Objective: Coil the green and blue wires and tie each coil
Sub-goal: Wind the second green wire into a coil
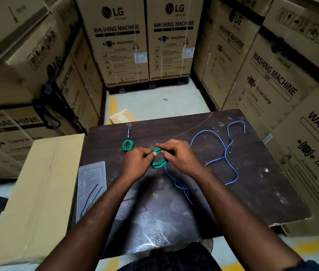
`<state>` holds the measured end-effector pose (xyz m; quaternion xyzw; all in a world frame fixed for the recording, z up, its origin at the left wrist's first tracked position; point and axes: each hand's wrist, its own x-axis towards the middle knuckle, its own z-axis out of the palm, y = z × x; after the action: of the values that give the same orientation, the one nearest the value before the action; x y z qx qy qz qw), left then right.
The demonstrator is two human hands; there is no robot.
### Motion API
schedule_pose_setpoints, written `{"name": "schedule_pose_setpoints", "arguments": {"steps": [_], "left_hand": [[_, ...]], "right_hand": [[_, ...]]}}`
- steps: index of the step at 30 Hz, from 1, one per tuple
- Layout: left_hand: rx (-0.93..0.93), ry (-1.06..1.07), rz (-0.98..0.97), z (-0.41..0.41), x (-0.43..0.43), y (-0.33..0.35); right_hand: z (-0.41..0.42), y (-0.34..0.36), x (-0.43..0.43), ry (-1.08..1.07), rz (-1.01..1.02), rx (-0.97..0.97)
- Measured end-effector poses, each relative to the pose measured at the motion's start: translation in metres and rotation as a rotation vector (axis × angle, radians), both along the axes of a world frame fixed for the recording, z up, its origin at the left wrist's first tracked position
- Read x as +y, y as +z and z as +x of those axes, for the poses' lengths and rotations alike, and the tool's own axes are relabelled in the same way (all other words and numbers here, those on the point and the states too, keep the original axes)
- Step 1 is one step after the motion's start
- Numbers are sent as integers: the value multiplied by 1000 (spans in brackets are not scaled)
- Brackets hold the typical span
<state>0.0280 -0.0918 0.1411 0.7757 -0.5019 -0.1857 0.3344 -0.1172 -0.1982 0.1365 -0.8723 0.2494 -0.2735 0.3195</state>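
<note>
A green wire coil is held over the middle of the dark tabletop. My left hand pinches its left side and my right hand grips its upper right part. A second, smaller green coil lies flat on the table to the left, apart from both hands. A long blue wire sprawls loose in open loops across the right half of the table and runs under my right forearm.
A clear plastic tray holding thin black ties sits at the table's left edge. A small metal tool lies beyond the small coil. A plain cardboard box stands left of the table. Washing-machine cartons surround the space.
</note>
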Motion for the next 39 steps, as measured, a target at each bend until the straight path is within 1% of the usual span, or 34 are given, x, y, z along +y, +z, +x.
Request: {"name": "schedule_pose_setpoints", "arguments": {"steps": [2,5,8,11,14,17,19,21,24,26,29,32,36,39], "left_hand": [[-13,35,-38,-1,2,-1],[-11,64,-79,-1,5,-4],[62,80,-95,1,7,-3],[224,90,-144,2,8,-1],[509,160,-183,1,9,1],[691,165,-174,3,10,2],[761,145,-135,5,14,0],[779,147,-102,7,17,-3],[846,194,-92,6,21,-5],[968,251,-69,2,20,-3],[1200,295,-73,-3,17,4],[1350,297,-95,-6,16,9],[1447,294,-23,-6,18,8],[1497,247,35,-4,19,5]], "right_hand": [[2,-1,3,-30,41,-11],[4,-1,7,-93,163,-16],[5,3,8,-117,272,-10],[7,7,8,-104,301,-29],[11,7,8,-145,241,-72],[13,5,9,-140,180,-117],[13,2,12,-113,135,-124],[14,-3,15,-93,117,-125],[14,-7,18,-93,119,-141],[16,-6,18,-88,115,-157],[17,-4,17,-82,124,-181],[17,-6,16,-95,175,-205],[15,-9,15,-103,233,-220],[14,-13,16,-103,267,-217]]}}
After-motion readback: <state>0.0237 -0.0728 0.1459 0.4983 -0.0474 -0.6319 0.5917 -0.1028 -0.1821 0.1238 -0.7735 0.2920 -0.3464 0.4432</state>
